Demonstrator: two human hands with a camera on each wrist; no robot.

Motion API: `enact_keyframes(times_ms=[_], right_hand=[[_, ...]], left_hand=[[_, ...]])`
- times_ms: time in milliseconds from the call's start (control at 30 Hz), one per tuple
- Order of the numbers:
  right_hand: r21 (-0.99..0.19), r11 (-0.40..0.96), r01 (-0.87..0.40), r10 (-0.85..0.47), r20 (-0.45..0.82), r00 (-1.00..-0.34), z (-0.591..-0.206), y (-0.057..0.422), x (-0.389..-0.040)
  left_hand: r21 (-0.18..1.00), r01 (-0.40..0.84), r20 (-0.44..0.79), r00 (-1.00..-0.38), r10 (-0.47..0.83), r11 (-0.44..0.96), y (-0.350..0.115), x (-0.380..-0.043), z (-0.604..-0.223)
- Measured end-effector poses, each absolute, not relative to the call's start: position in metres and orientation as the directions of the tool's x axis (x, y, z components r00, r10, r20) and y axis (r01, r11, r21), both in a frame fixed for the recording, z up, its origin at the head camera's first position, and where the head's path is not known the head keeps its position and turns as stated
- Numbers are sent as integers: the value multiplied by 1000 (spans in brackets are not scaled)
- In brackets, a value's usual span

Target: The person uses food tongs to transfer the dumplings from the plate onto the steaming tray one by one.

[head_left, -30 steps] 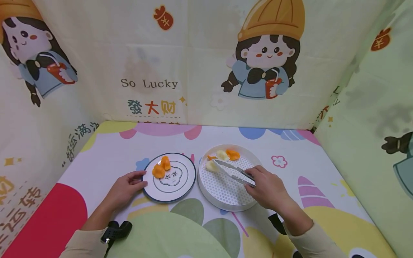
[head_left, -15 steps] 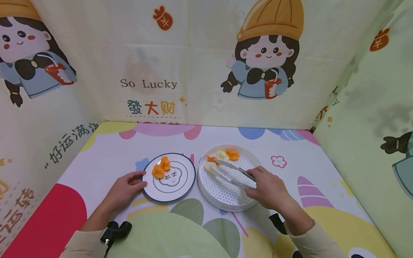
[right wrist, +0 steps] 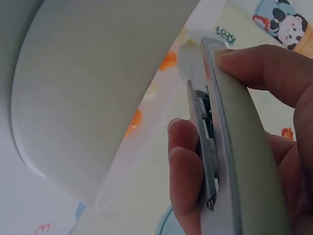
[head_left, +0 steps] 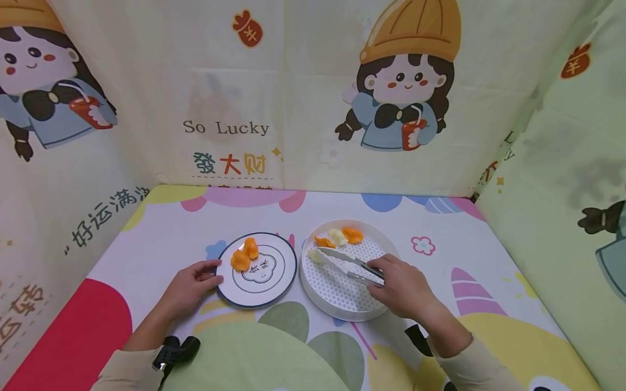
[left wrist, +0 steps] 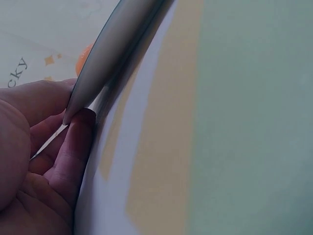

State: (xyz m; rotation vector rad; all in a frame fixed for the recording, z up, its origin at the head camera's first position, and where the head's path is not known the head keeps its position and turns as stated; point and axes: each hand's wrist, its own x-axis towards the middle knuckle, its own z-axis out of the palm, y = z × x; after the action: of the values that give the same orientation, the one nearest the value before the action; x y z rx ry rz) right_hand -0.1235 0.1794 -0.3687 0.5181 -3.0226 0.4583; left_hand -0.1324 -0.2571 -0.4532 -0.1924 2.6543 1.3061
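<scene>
Right now, I see the metal tongs (head_left: 344,256) aslant over the white perforated tray (head_left: 342,301): their long axis runs from the person's right hand (head_left: 398,285) toward the far left, the tips pointing at a cream piece (head_left: 315,256) near the tray's left wall. The right grip holds the tongs with fingers on both arms, which stand apart. Whether the tips pinch that piece, I can't tell from here. Farther back in the tray, another cream piece (head_left: 337,237) lies between two orange pieces (head_left: 353,235).

Just left of the tray, the dark-rimmed plate (head_left: 244,291) rests on the desk (head_left: 455,236), with two more orange pieces (head_left: 240,260) side by side toward its far-left part. The left hand (head_left: 188,288) pinches the plate's left edge; my left wrist view shows one finger under the rim and another digit over it.
</scene>
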Motion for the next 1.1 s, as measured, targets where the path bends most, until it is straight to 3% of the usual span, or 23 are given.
enact_keyframes(times_ms=[500,1100], right_hand=[[-262,903,-340,-316,128,-940,-370,177,-128],[-279,912,-301,-293,70,-954,-370,179,-127]], left_hand=[[764,-197,-218,-975,-42,615,-256,-132,-453],[759,-178,-201,-979,-34,627,-256,-133,-453]])
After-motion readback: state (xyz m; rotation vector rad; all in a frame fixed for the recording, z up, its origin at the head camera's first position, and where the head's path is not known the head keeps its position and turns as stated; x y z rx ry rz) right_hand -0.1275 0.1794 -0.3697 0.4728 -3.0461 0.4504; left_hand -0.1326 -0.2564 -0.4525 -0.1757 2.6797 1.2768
